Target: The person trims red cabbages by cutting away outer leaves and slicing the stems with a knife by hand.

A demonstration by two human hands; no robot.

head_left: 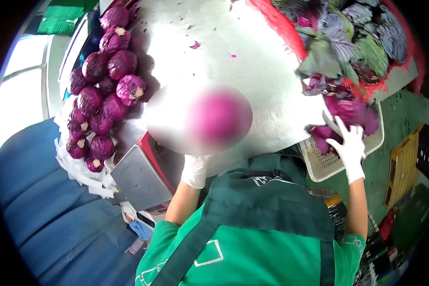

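My left hand (195, 168), in a white glove, is at the table's near edge, just below a round purple cabbage (219, 116). A blurred patch covers the cabbage and my left fingers, so their grip is hidden. On the right, my right hand (350, 144), also gloved in white, has its fingers spread over a white basket (321, 172). Loose purple leaves (350, 112) lie or fall beside its fingertips, over the basket.
Many purple cabbages (100, 102) are piled along the left of the metal table (176, 57). Outer leaves (362, 43) fill a red net (286, 28) at the upper right. A grey-lidded box (141, 176) stands left of my left arm; a yellow pallet (401, 167) is far right.
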